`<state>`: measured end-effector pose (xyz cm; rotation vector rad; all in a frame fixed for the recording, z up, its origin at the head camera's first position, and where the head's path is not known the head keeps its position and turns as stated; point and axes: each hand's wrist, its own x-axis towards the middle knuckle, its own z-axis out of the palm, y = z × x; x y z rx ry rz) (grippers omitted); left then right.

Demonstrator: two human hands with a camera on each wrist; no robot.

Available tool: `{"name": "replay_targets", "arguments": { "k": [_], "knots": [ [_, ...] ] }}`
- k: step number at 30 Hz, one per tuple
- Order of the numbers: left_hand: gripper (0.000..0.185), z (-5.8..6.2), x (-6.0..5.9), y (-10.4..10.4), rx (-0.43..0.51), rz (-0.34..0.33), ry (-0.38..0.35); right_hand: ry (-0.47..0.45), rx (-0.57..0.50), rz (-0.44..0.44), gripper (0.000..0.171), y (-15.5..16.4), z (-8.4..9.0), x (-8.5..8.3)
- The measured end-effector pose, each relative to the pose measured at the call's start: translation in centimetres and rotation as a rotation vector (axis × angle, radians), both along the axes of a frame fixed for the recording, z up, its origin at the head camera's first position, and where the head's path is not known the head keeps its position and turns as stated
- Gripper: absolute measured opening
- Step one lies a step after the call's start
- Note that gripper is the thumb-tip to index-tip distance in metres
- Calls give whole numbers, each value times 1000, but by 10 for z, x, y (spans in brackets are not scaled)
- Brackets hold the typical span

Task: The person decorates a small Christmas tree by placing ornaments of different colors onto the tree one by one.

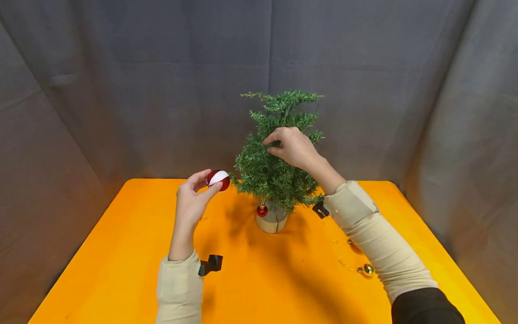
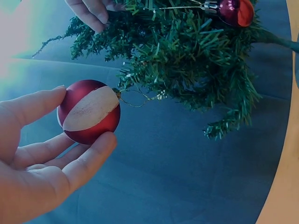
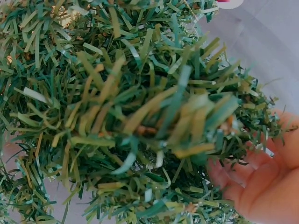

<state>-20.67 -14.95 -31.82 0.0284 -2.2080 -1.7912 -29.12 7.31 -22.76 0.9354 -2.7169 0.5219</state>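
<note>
Red-and-white bauble held beside the small tree

The left hand pinches a red-and-white bauble between thumb and fingertips, just left of the small artificial tree; its thin gold hanging loop trails toward the branches. The right hand has its fingers curled round an upper branch of the tree. The bauble looks light, smooth and likely fragile, best held gently round its body or by the loop. A small red bauble hangs low on the tree, which stands on an orange counter backed by grey cloth; a gold bauble lies right of the tree.
</note>
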Motion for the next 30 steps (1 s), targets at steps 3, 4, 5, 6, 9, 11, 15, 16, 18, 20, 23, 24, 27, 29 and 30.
{"name": "replay_targets", "arguments": {
  "k": [3, 4, 5, 6, 9, 11, 15, 16, 18, 20, 23, 24, 27, 29, 30],
  "knots": [
    [44, 3, -1, 2, -4, -4, 25, 14, 1, 8, 22, -1, 1, 0],
    [44, 4, -1, 2, 1, -7, 34, 19, 4, 9, 22, -1, 2, 0],
    [44, 5, -1, 3, 5, -9, 40, 21, 3, 10, 22, -1, 3, 1],
    [44, 6, -2, 3, 10, -11, 46, 22, 2, 11, 22, -1, 3, 1],
    [44, 9, -2, 5, 21, -19, 64, 15, -5, 10, 22, -1, 4, 2],
    [44, 11, -1, 6, 19, -21, 73, 2, -16, 10, 22, 0, 4, 2],
    [43, 13, -1, 7, 18, -25, 90, -24, -42, 16, 22, 2, 4, 2],
    [43, 14, -1, 8, 18, -26, 92, -29, -48, 18, 22, 2, 4, 2],
    [43, 16, -1, 8, 18, -28, 101, -36, -64, 24, 22, 3, 3, 1],
    [43, 18, -1, 9, 19, -31, 109, -37, -77, 31, 21, 3, 3, 1],
    [43, 20, -2, 11, 26, -40, 125, -24, -97, 52, 20, 4, 3, 0],
    [43, 21, -3, 11, 31, -43, 130, -17, -104, 58, 19, 5, 3, 0],
    [42, 25, -5, 13, 49, -58, 145, 3, -122, 83, 17, 6, 4, -1],
    [42, 27, -7, 14, 75, -73, 153, 9, -132, 96, 16, 7, 4, -1],
    [42, 28, -7, 15, 83, -79, 156, 10, -134, 102, 16, 7, 4, -1]
  ]
}}
